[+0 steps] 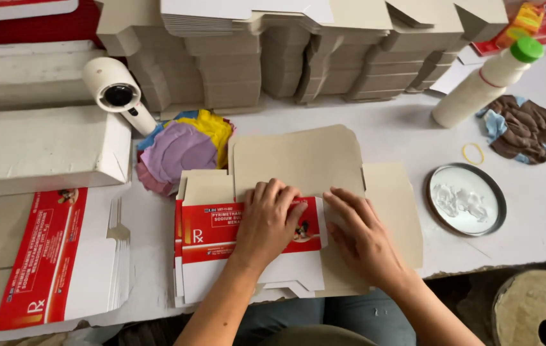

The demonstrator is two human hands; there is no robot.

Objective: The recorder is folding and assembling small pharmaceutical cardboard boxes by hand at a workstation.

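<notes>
Both hands press flat, fingers spread, on a red-and-white carton blank (247,247) lying straight ahead at the table's near edge — its long axis runs nine to three. The left hand (268,221) rests on the red panel, the right hand (361,234) just beside it at three o'clock, gripping nothing. At two o'clock, a round metal dish (466,199) holds white paste — the green-capped bottle (481,83) stands beyond

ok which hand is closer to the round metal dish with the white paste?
Right. The right hand lies flat on the brown card flap, a short gap left of the metal dish. The left hand presses the red-printed carton, farther left.
</notes>
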